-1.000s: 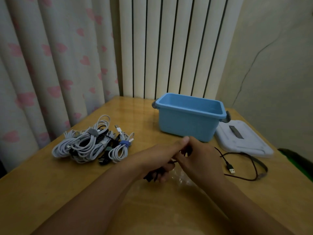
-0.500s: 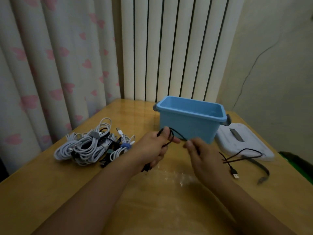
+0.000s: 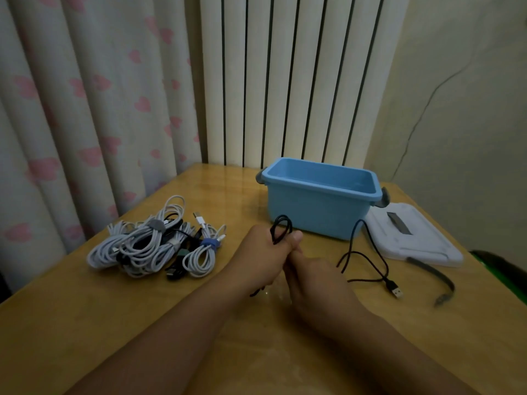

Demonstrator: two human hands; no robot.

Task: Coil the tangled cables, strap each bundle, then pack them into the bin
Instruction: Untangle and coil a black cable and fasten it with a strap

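My left hand (image 3: pixel 263 258) grips a small coil of the black cable (image 3: pixel 368 260), with loops sticking up above my thumb. My right hand (image 3: pixel 312 276) is pressed against the left from the right, fingers curled around the same cable below the loops. The rest of the black cable trails right over the table to its USB plug (image 3: pixel 395 290). The open blue bin (image 3: pixel 319 199) stands just behind my hands. A pile of white and black cables (image 3: pixel 155 243), some strapped, lies at the left.
The bin's white lid (image 3: pixel 413 238) lies flat to the right of the bin. A dark strap (image 3: pixel 436 279) curves on the table by the lid. A curtain and a radiator stand behind the wooden table (image 3: pixel 85 323). The table's right edge is close.
My right hand has moved left and joined the left hand at the coil. The loose cable tail has been drawn in, and the loops above my left hand have grown.
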